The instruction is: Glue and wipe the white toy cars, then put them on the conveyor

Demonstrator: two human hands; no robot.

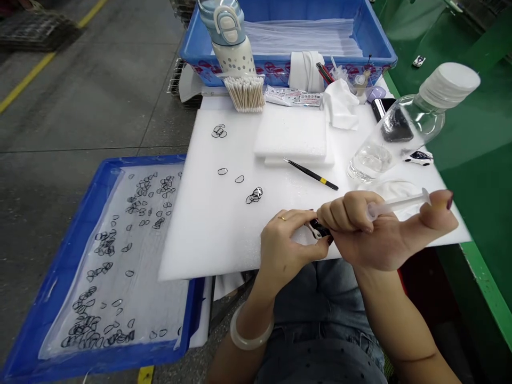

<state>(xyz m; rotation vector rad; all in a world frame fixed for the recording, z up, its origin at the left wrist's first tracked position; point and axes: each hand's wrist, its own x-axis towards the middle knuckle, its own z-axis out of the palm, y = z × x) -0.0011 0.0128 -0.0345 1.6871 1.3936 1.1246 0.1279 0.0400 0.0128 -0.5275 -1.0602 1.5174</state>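
Note:
My left hand [286, 248] pinches a small black-and-white toy car [318, 230] between thumb and fingers near the front edge of the white foam board [216, 229]. In my right hand [376, 234] is a clear syringe [400, 204]; my fingers wrap its barrel and my thumb presses the plunger end. Its tip points toward the car but is hidden by my fingers. Black tweezers with a yellow band [312, 174] lie beyond both hands. Thin black rings [254, 196] lie in a small cluster left of the tweezers, with two single rings and another cluster [219, 131] farther back.
A clear bottle of liquid [380, 144] stands at the right. Behind are stacked foam pads [292, 133], cotton swabs [245, 94], a dotted drink bottle [234, 53] and a blue bin [276, 66]. A blue tray [76, 240] with many black rings sits lower left.

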